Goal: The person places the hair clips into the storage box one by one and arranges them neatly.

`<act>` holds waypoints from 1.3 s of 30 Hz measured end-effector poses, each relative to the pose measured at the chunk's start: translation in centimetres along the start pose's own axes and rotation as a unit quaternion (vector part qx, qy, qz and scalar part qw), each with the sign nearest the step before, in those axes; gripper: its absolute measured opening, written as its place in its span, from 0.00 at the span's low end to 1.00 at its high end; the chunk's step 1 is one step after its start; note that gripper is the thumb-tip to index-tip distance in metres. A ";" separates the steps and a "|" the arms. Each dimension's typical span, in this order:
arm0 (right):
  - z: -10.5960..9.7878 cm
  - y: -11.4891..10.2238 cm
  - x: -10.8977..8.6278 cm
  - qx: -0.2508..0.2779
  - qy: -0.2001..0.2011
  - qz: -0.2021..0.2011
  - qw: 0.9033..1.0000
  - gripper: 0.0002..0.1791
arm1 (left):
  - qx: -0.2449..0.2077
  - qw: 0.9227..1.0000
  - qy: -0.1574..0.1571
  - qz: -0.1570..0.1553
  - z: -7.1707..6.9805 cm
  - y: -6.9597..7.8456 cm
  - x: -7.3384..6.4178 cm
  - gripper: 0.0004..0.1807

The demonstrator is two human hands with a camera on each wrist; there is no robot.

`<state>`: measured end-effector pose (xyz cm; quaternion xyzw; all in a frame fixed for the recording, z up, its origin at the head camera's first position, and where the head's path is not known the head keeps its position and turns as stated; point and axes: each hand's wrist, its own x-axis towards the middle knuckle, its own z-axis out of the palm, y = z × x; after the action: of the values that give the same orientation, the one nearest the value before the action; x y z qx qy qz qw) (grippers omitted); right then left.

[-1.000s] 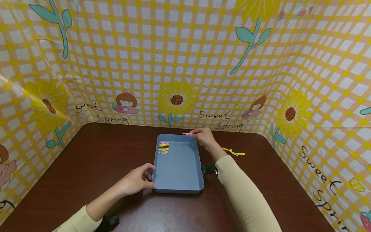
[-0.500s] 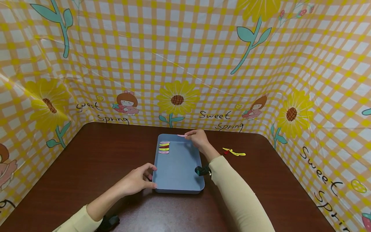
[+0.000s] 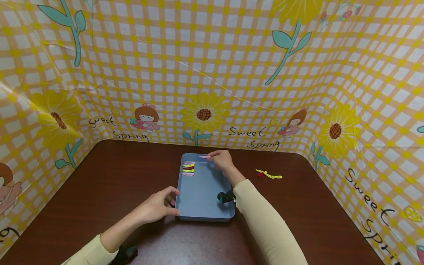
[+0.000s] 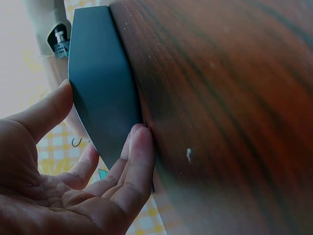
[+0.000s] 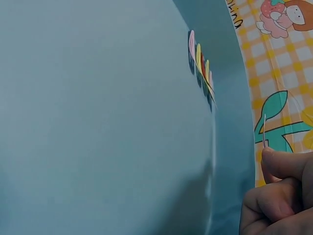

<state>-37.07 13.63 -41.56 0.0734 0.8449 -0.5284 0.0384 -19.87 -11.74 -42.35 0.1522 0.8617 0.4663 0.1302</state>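
My right hand (image 3: 221, 161) pinches a pink hair clip (image 3: 204, 157) between thumb and fingertips, over the far end of a blue-grey tray (image 3: 205, 195). In the right wrist view the held clip (image 5: 264, 131) shows as a thin sliver, edge-on. Along the tray's left wall lies a short column of snap hair clips (image 3: 188, 168), pink, yellow and red, side by side. My left hand (image 3: 156, 207) holds the tray's near left side. In the left wrist view its thumb is at the rim, and other fingers rest low against the tray's outer wall (image 4: 102, 73).
Several loose yellow clips (image 3: 273, 176) and a red one (image 3: 260, 175) lie in a small pile on the dark wooden table (image 3: 132, 162), right of the tray. A checked, flower-printed cloth (image 3: 205, 73) stands around the back and sides.
My right hand has moved left with the pink clip, from beyond the tray's far right corner to over its far end. My left hand has stayed at the tray.
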 end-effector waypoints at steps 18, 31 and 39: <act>1.8 1.6 0.2 -0.018 0.017 -0.002 1.000 0.06 | 0.003 1.000 -0.005 0.010 0.1 -0.1 0.1 0.30; 2.6 1.4 0.3 -0.065 0.027 0.009 0.997 0.04 | 0.003 1.000 -0.003 0.002 0.1 -0.1 0.2 0.30; 2.9 1.6 0.6 -0.079 0.036 0.000 0.996 0.03 | 0.001 1.000 -0.003 0.003 0.1 -0.1 0.1 0.30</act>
<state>-37.40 11.75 -44.33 0.0890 0.8848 -0.4572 0.0137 -19.97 -11.71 -42.50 0.1560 0.8614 0.4653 0.1313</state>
